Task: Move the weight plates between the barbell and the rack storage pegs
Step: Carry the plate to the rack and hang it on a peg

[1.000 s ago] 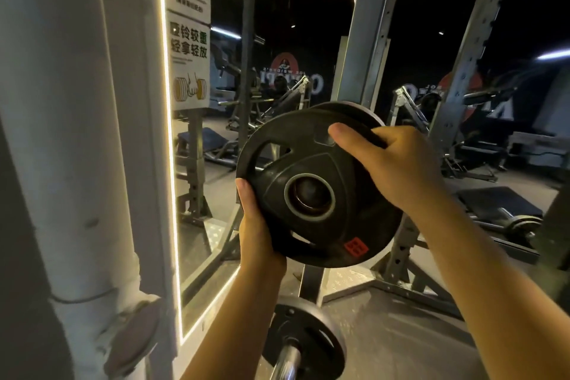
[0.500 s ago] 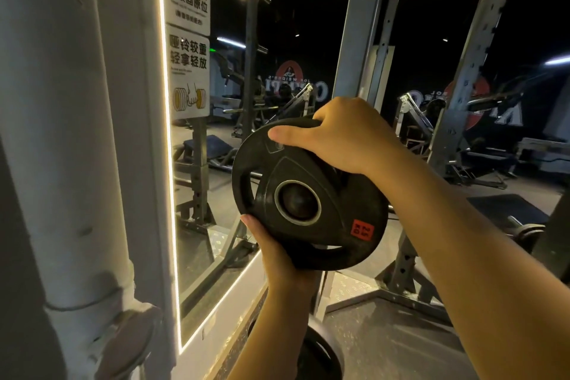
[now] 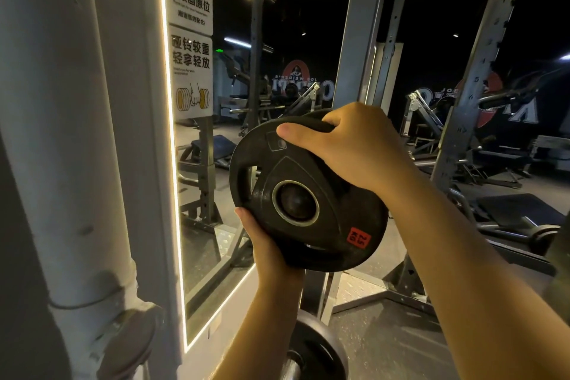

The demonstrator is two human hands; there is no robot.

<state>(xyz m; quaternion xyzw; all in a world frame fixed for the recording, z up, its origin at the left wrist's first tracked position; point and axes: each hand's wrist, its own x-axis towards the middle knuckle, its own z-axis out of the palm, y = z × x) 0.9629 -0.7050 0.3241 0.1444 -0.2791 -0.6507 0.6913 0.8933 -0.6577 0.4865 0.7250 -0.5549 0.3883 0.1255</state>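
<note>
Black rubber weight plate (image 3: 308, 194), marked 2.5 KG on a red label, held in the air in front of the grey rack upright (image 3: 359, 40). The right hand (image 3: 348, 148) curls over its top rim, thumb on the face; the left hand (image 3: 268, 247) cups its lower edge. Below the plate, a loaded barbell end (image 3: 311, 352); left of it, a lit mirror (image 3: 203, 194).

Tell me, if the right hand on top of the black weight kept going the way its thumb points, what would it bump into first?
Probably the lit mirror on the left; depth is unclear.
</note>
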